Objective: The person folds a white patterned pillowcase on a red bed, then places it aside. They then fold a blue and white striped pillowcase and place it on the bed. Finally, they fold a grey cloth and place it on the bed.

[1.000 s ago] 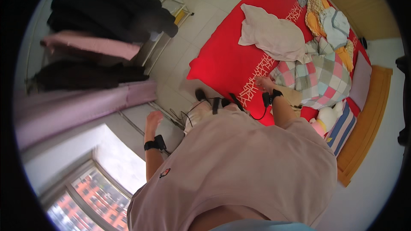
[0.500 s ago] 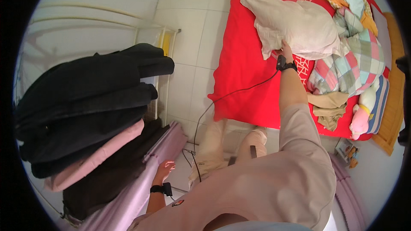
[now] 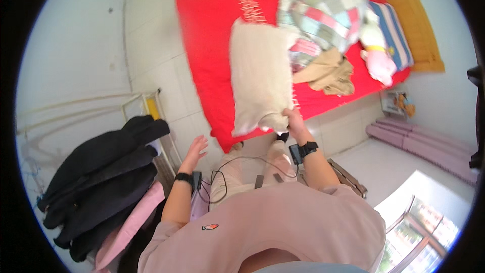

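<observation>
A cream, roughly rectangular pillow [image 3: 260,76] hangs from my right hand [image 3: 294,121], which is closed round its near right corner. Its far end lies over the red bed cover [image 3: 204,55], and folds bunch up next to my fingers. My left hand [image 3: 196,150] is apart from the pillow, to the left of its near edge, with the fingers spread and nothing in them. Both wrists wear black straps with small boxes, joined to a thin dark cable [image 3: 237,161].
Dark clothes [image 3: 106,167] and a pink garment [image 3: 134,227] hang on a pale rack at the left. A plaid quilt [image 3: 328,7], tan clothing [image 3: 328,73], a pink-and-white plush toy [image 3: 379,63] and a striped pillow [image 3: 396,35] lie on the bed. A window [image 3: 422,232] shows at lower right.
My right hand has drawn the pillow toward me and leftward off the middle of the bed. My left hand has risen forward from beside the clothes. The whole view has turned to the right.
</observation>
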Available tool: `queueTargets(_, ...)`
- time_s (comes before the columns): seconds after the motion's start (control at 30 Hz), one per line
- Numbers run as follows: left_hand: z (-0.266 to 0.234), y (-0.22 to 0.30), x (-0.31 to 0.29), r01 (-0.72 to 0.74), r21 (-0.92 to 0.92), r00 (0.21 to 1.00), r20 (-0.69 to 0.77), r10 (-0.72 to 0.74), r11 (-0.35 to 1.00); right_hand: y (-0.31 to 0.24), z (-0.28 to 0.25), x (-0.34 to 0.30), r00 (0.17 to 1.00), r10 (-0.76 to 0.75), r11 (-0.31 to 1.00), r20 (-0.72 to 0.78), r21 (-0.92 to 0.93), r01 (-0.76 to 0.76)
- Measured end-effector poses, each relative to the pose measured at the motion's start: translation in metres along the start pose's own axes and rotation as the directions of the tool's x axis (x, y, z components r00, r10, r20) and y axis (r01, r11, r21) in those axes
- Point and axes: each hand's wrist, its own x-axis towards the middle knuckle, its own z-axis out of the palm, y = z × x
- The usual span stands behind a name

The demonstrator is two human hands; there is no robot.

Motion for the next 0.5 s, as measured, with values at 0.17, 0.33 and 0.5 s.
queueTargets(0.17,0.259,0.028,0.036,0.352,-0.146,0.882,0.382,-0.276,0.925,-0.075,-0.054,-0.125,1.000,0.020,0.978,0.018,0.208,-0.023)
queueTargets(0.33,0.455,0.022,-0.018,0.212,-0.006,0.858,0.480,-0.183,0.977,-0.148,-0.196,-0.239,0.971,-0.118,0.990,-0.210,0.054,0.132)
queueTargets(0.5,0.592,0.073,-0.099,-0.052,0.217,0.793,0.602,-0.092,0.975,-0.219,-0.336,-0.350,0.895,-0.160,0.977,-0.416,0.066,0.205)
